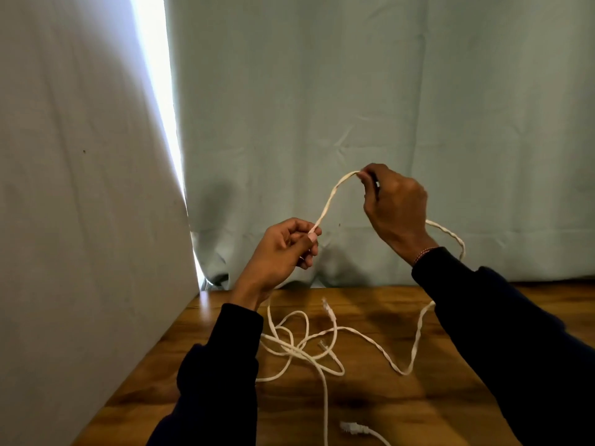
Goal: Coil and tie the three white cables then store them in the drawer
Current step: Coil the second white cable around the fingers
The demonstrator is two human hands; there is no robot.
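1. a white cable (331, 197) is held up in the air above a wooden table (450, 397), stretched between both hands.
2. one end of the raised span is pinched by the left hand (283, 249) between thumb and curled fingers, at the lower left.
3. the span's higher end is gripped by the right hand (396, 207), its fingers curled round the cable; from behind that hand the cable is seen looping down past the wrist to the table.
4. more white cable (299, 346) is left lying in a loose tangle on the table below the hands, with a clear plug (328, 309) resting near the middle.
5. another plug (352, 428) is seen at the table's near edge.
6. dark sleeves (222, 365) are worn on both arms.
7. a pale curtain (322, 91) is hung behind the table, with a bright gap of light at its left.
8. how many separate cables are in the tangle cannot be told.
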